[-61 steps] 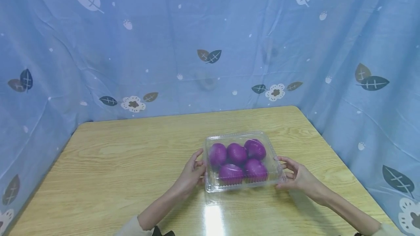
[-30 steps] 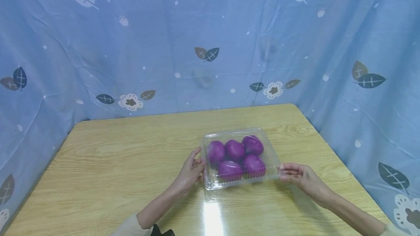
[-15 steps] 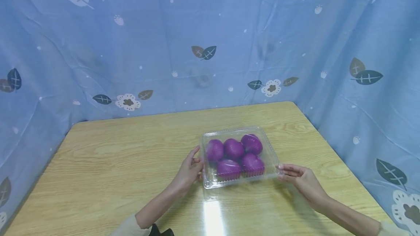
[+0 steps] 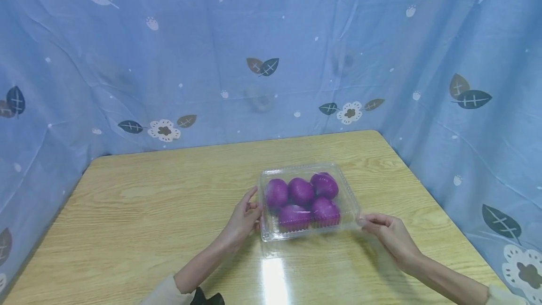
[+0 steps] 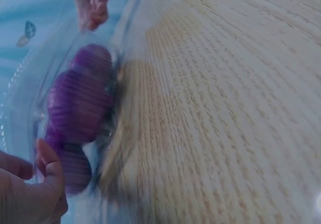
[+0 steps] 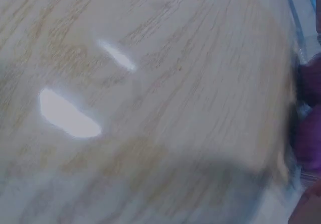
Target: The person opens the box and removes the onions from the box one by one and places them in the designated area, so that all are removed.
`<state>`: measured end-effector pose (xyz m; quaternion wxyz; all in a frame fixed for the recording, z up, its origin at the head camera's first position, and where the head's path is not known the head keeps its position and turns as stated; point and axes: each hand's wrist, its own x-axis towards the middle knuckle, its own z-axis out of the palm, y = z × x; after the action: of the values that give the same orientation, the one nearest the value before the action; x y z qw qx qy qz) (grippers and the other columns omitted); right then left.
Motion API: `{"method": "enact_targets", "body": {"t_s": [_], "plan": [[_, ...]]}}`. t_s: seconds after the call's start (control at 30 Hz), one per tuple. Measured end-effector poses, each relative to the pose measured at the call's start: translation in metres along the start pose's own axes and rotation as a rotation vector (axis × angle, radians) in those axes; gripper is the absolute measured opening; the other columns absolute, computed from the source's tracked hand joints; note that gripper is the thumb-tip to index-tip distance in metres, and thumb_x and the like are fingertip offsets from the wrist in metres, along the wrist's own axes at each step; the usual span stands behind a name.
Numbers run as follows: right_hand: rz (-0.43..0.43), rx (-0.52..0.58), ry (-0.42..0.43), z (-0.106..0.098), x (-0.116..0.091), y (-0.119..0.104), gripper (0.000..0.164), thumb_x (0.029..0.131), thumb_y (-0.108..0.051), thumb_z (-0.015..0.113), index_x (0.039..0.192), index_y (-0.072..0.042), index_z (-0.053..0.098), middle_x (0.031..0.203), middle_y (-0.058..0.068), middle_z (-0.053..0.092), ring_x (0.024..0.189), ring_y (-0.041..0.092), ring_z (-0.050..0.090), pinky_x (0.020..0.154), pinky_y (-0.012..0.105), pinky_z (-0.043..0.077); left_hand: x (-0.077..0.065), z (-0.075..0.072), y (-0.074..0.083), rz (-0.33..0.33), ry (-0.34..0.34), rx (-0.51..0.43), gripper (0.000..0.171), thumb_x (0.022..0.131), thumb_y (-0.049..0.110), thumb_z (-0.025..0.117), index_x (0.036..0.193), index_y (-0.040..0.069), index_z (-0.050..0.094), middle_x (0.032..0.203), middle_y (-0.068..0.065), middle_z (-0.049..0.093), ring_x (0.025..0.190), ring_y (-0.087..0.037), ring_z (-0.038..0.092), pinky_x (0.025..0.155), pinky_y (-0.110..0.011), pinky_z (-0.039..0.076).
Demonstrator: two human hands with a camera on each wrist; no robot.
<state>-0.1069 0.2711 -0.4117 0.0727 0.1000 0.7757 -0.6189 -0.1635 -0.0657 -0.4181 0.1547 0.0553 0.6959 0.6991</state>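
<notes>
A clear plastic clamshell box [image 4: 271, 235] sits on the wooden table, right of the middle, its lid down. Several smooth, rounded purple things [image 4: 301, 192] show through the plastic, in two rows. At the box's left side, my left hand [image 4: 242, 222] holds the edge; in the left wrist view its fingers [image 5: 48, 156] curl at the rim. My right hand [image 4: 394, 239] pinches the front right corner between thumb and fingers. The right wrist view catches only a bit of the box and purple things [image 6: 308, 138] at its right edge.
The light wooden table [image 4: 148, 211] has a bright reflection near its front. A blue curtain [image 4: 220, 36] with leaf and flower prints hangs behind it and along both sides. A small black object [image 4: 207, 298] shows by the left sleeve.
My right hand has gone from spread fingers along the box's right side to a pinch at its front right corner. The left hand stays at the left side; the whole view shifts slightly.
</notes>
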Motion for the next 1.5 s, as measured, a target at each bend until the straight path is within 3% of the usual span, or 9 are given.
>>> {"method": "enact_targets", "body": {"t_s": [0.2,0.33,0.47,0.6,0.83,1.07,1.2,1.33,1.5], "plan": [[-0.216,-0.107,-0.056,-0.005,0.001,0.002,0.033,0.095,-0.008,0.059,0.117,0.015,0.053,0.102,0.012,0.065,0.082,0.012,0.065,0.076,0.029,0.056,-0.001,0.001,0.002,-0.005,-0.007,-0.003,0.060,0.100,0.006,0.046,0.152,0.006,0.016,0.120,-0.023,0.046,0.082,-0.016,0.055,0.073,-0.026,0.051],[-0.513,-0.195,-0.144,-0.010,0.008,0.006,0.050,0.088,0.013,0.058,0.134,0.011,0.038,0.118,0.022,0.049,0.079,0.019,0.067,0.063,0.036,0.059,0.000,-0.001,0.002,-0.007,-0.002,0.005,0.060,0.100,0.006,0.044,0.153,0.007,0.016,0.123,-0.025,0.047,0.087,-0.019,0.056,0.079,-0.030,0.052],[-0.705,-0.273,-0.171,-0.015,0.016,0.009,0.067,0.080,0.025,0.057,0.140,0.004,0.037,0.123,0.009,0.046,0.078,0.018,0.067,0.056,0.036,0.058,0.002,-0.002,0.001,-0.012,0.003,-0.024,0.059,0.100,0.005,0.043,0.153,0.009,0.016,0.124,-0.024,0.048,0.086,-0.016,0.054,0.080,-0.029,0.051],[-0.666,-0.194,-0.240,-0.017,0.018,0.012,0.059,0.085,0.019,0.056,0.139,0.004,0.038,0.122,-0.005,0.052,0.082,0.018,0.068,0.058,0.041,0.058,0.001,-0.001,-0.001,-0.025,0.000,-0.081,0.058,0.100,0.005,0.043,0.152,0.011,0.017,0.124,-0.023,0.049,0.086,-0.014,0.054,0.082,-0.030,0.051],[-0.581,0.005,-0.426,-0.020,0.025,0.012,0.042,0.091,0.013,0.051,0.129,0.019,0.034,0.126,-0.012,0.058,0.090,0.017,0.068,0.068,0.041,0.057,0.004,-0.005,-0.005,-0.061,-0.051,-0.177,0.056,0.100,0.005,0.044,0.150,0.013,0.019,0.110,-0.009,0.051,0.083,-0.009,0.052,0.071,-0.020,0.048],[-0.546,0.076,-0.467,-0.024,0.029,0.013,0.043,0.092,0.012,0.052,0.131,0.020,0.035,0.131,-0.010,0.058,0.097,0.022,0.067,0.072,0.040,0.056,0.002,-0.013,-0.011,-0.060,-0.166,-0.246,0.063,0.099,0.004,0.045,0.152,0.014,0.012,0.110,-0.007,0.051,0.088,-0.010,0.052,0.080,-0.022,0.048],[-0.515,0.071,-0.436,-0.024,0.031,0.012,0.044,0.092,0.010,0.053,0.131,0.019,0.034,0.130,-0.011,0.059,0.097,0.022,0.067,0.072,0.040,0.056,-0.001,-0.016,-0.014,-0.101,-0.280,-0.315,0.077,0.090,-0.001,0.048,0.152,0.020,0.008,0.112,-0.007,0.047,0.085,-0.011,0.049,0.081,-0.023,0.045],[-0.489,0.085,-0.432,-0.026,0.033,0.011,0.044,0.092,0.011,0.053,0.131,0.018,0.035,0.129,-0.010,0.060,0.095,0.022,0.068,0.072,0.039,0.057,-0.004,-0.017,-0.017,-0.111,-0.344,-0.240,0.093,0.082,-0.005,0.060,0.151,0.027,0.006,0.133,-0.021,0.038,0.096,-0.018,0.055,0.087,-0.031,0.048],[-0.467,0.118,-0.474,-0.028,0.035,0.011,0.043,0.092,0.011,0.052,0.134,0.008,0.042,0.129,-0.009,0.060,0.095,0.023,0.068,0.074,0.039,0.057,-0.004,-0.013,-0.021,-0.049,-0.289,-0.160,0.101,0.076,-0.008,0.071,0.151,0.023,0.011,0.133,-0.028,0.044,0.091,-0.021,0.062,0.082,-0.034,0.054]]}}
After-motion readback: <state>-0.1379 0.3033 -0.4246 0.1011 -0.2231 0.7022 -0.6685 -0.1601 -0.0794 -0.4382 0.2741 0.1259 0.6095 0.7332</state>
